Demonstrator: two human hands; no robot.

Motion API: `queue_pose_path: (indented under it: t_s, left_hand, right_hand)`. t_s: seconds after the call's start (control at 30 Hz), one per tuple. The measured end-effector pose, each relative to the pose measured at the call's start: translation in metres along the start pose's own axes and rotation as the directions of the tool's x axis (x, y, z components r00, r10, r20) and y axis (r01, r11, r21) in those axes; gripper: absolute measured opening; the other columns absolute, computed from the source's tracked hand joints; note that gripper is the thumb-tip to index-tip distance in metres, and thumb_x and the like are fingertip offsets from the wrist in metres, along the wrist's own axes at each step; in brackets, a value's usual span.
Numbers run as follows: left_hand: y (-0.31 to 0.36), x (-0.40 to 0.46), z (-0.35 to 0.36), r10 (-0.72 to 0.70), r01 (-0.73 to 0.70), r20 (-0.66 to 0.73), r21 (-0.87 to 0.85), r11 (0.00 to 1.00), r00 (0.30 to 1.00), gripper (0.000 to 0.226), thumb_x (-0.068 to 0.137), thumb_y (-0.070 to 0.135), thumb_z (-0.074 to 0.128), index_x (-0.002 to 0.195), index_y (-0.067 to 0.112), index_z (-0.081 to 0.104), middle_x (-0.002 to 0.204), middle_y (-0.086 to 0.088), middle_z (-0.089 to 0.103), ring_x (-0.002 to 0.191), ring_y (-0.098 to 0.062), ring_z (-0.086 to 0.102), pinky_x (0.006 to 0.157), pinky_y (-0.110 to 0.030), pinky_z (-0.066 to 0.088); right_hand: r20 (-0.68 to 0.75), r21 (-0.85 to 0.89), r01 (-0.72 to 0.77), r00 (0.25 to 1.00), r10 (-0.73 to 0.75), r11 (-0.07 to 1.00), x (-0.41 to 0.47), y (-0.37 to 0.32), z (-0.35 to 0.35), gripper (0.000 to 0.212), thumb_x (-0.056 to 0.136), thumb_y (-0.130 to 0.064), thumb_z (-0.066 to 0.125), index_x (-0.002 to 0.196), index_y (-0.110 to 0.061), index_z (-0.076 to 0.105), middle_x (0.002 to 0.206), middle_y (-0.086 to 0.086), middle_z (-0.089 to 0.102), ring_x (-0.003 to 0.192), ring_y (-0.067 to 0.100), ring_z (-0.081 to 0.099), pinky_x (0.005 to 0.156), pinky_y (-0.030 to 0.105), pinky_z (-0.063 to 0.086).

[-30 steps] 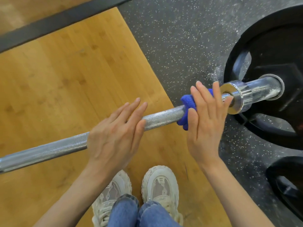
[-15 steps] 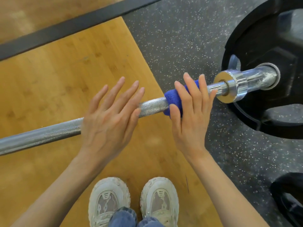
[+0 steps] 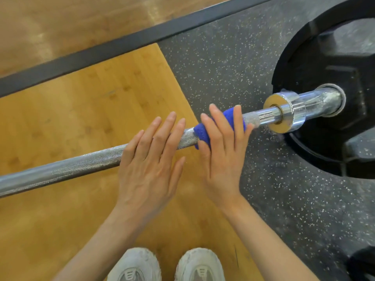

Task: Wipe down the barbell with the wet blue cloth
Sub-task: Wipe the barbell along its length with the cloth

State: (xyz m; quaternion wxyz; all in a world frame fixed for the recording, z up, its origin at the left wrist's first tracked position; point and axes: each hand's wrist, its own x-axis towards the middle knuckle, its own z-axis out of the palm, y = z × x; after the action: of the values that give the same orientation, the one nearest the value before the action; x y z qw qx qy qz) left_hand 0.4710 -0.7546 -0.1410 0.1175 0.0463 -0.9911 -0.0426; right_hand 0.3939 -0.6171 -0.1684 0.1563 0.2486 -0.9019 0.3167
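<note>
A black weight plate (image 3: 316,63) sits on the sleeve at the right end of the barbell (image 3: 67,168), its chrome collar (image 3: 284,112) just right of the blue cloth (image 3: 200,134); a second dark plate edge (image 3: 363,264) lies at the lower right on the speckled rubber floor (image 3: 233,63). The barbell's long axis runs from lower left up to the plate at right, above the wooden platform (image 3: 81,110), which a black border strip (image 3: 101,51) bounds beyond. The right hand (image 3: 223,151) presses the cloth onto the knurled shaft with straight fingers, thumb below. The left hand (image 3: 150,161) rests flat on the bar just beside it, fingers extended. Two pale shoes (image 3: 168,266) stand below; bare shaft stretches left.
</note>
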Motion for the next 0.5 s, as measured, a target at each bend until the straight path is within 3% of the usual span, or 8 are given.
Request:
queue_pose_path:
  t_s: [0.07, 0.2, 0.37, 0.5]
  left_hand:
    - [-0.002, 0.004, 0.000, -0.007, 0.007, 0.008, -0.005, 1.000, 1.000, 0.056, 0.106, 0.035, 0.037, 0.158, 0.016, 0.032, 0.163, -0.002, 0.035, 0.148, -0.022, 0.032, 0.118, -0.038, 0.022]
    - [-0.005, 0.015, 0.000, -0.034, 0.034, 0.005, -0.027, 0.999, 0.999, 0.055, 0.106, 0.036, 0.034, 0.158, 0.017, 0.034, 0.161, -0.001, 0.038, 0.148, -0.021, 0.033, 0.117, -0.037, 0.023]
    - [-0.010, 0.027, 0.002, -0.050, 0.050, -0.004, -0.027, 0.998, 0.999, 0.054, 0.106, 0.035, 0.036, 0.156, 0.016, 0.038, 0.159, -0.001, 0.041, 0.146, -0.021, 0.036, 0.116, -0.035, 0.022]
    - [-0.014, 0.038, 0.002, -0.054, 0.055, 0.008, -0.019, 0.998, 0.998, 0.053, 0.106, 0.036, 0.036, 0.154, 0.016, 0.040, 0.156, -0.001, 0.046, 0.144, -0.022, 0.039, 0.116, -0.034, 0.021]
  right_hand:
    - [0.006, -0.032, 0.035, 0.999, -0.035, 0.999, 0.008, 0.019, -0.006, 0.043, 0.111, -0.034, 0.025, 0.144, -0.014, 0.043, 0.154, 0.008, 0.043, 0.154, 0.021, 0.011, 0.124, 0.049, -0.001]
    - [-0.095, -0.005, -0.146, 0.985, 0.144, 0.989, 0.024, 0.019, -0.003, 0.045, 0.109, -0.026, 0.027, 0.143, -0.006, 0.049, 0.156, 0.010, 0.040, 0.153, 0.028, 0.011, 0.124, 0.049, -0.003]
    - [0.009, -0.022, 0.076, 0.997, -0.075, 0.997, 0.024, 0.014, 0.008, 0.042, 0.111, -0.030, 0.025, 0.145, -0.013, 0.043, 0.155, 0.007, 0.042, 0.155, 0.024, 0.010, 0.124, 0.051, 0.001]
    - [-0.094, 0.012, -0.121, 0.988, 0.121, 0.993, 0.043, 0.021, 0.009, 0.045, 0.108, -0.024, 0.028, 0.145, -0.007, 0.047, 0.157, 0.009, 0.040, 0.154, 0.028, 0.010, 0.124, 0.050, -0.003]
